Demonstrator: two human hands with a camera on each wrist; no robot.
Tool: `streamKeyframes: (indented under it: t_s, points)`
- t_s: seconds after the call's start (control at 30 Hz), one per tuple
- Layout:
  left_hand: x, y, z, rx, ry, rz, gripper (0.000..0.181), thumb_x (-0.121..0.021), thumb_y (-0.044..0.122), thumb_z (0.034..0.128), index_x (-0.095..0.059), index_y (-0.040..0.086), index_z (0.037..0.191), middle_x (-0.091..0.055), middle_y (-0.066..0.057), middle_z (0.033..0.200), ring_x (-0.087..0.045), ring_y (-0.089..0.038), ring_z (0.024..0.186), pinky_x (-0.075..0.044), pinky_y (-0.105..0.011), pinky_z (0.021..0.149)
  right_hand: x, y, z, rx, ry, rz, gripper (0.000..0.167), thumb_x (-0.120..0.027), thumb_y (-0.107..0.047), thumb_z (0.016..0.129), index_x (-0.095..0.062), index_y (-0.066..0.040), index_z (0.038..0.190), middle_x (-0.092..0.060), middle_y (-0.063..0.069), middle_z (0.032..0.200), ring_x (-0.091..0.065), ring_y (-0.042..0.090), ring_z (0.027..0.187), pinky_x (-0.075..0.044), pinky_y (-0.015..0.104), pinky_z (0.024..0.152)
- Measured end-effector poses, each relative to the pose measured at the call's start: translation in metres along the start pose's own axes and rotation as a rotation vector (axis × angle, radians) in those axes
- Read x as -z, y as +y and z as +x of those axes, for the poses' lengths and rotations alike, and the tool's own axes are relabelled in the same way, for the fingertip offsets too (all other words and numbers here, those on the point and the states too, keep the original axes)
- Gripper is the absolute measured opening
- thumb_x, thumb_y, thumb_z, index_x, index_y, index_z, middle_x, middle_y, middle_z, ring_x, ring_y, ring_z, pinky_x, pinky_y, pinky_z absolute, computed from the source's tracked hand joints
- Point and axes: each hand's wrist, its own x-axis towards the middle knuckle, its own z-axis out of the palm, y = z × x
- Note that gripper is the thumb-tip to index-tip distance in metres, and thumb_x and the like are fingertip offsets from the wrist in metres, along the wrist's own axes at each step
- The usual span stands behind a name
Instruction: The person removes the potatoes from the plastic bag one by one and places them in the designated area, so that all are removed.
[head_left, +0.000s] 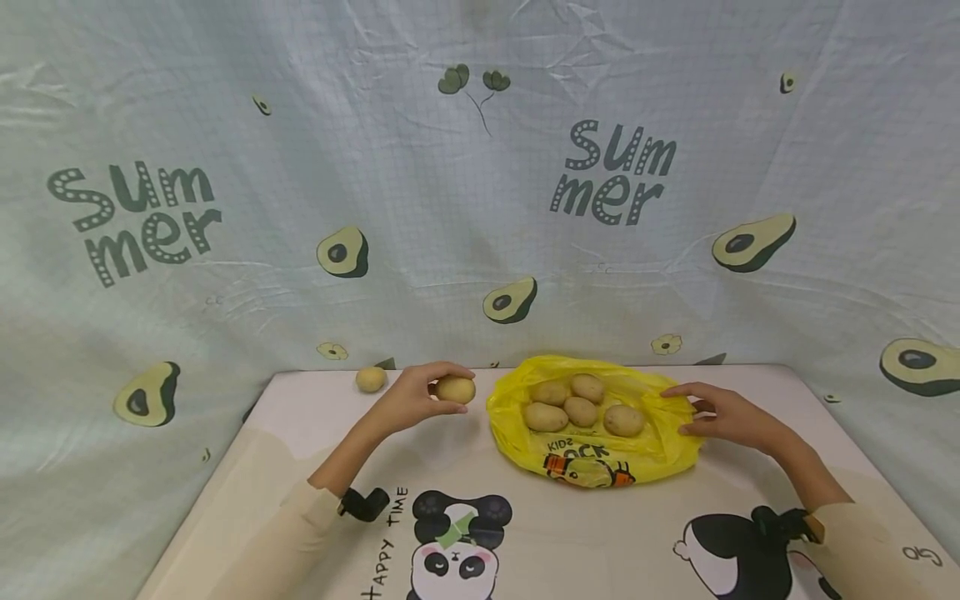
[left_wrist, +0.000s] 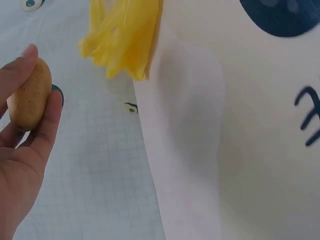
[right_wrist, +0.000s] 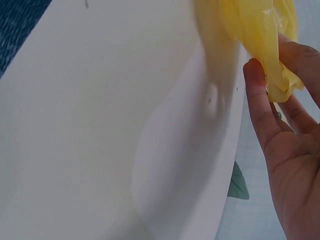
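Between its thumb and fingers my left hand (head_left: 422,395) holds a potato (head_left: 455,389), to the left of a yellow plastic bag (head_left: 517,454). The left wrist view shows that same potato (left_wrist: 31,95) gripped above the palm. Several potatoes (head_left: 581,411) lie in the spread bag. At the bag's right edge my right hand (head_left: 731,415) pinches the plastic; in the right wrist view the yellow film (right_wrist: 275,60) passes between thumb and fingers. Another potato (head_left: 371,379) sits by itself at the table's back left, beyond the left hand.
The pale table (head_left: 592,542) carries printed pandas and lettering. Behind its back edge hangs a light curtain (head_left: 420,192) with avocado prints and "summer" words. Black straps with small cameras (head_left: 365,504) sit on both wrists.
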Motion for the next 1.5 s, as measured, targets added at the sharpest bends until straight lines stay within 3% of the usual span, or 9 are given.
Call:
streamKeyframes:
  t_s: [0.2,0.83,1.27,1.5]
  points:
    - [0.005,0.000,-0.005,0.012,0.028,0.046,0.048,-0.087,0.019,0.0808,-0.071,0.010,0.126,-0.071,-0.004,0.123,-0.063,-0.019,0.101,-0.054,-0.034,0.087,0.001,0.001,0.001,0.007,0.001,-0.005,0.057,-0.077,-0.023,0.092,-0.054,-0.003,0.141,-0.050,0.030,0.143,-0.059,0.049,0.117,-0.056,0.050,0.091]
    - [0.016,-0.013,-0.012,0.032,0.050,0.063,0.049,-0.086,0.019,0.0825,-0.070,0.007,0.128,-0.069,-0.009,0.127,-0.064,-0.022,0.106,-0.054,-0.040,0.093,0.002,0.001,0.000,0.007,0.001,-0.007,0.057,-0.077,-0.023,0.092,-0.054,-0.003,0.140,-0.050,0.030,0.143,-0.059,0.050,0.117,-0.055,0.052,0.091]
    - [0.024,-0.024,-0.015,0.074,0.064,0.109,0.050,-0.088,0.017,0.0792,-0.072,0.008,0.126,-0.071,-0.010,0.124,-0.065,-0.024,0.107,-0.054,-0.040,0.090,0.000,-0.001,0.000,-0.009,-0.004,0.003,0.058,-0.076,-0.024,0.092,-0.054,-0.004,0.142,-0.050,0.029,0.144,-0.059,0.049,0.118,-0.055,0.052,0.092]
    - [0.030,-0.026,-0.018,0.091,0.076,0.152,0.049,-0.090,0.018,0.0768,-0.074,0.011,0.122,-0.073,-0.007,0.116,-0.064,-0.020,0.096,-0.053,-0.036,0.082,0.001,-0.001,0.000,-0.009,-0.006,0.000,0.058,-0.077,-0.024,0.092,-0.054,-0.004,0.141,-0.050,0.030,0.144,-0.059,0.050,0.118,-0.055,0.051,0.092]
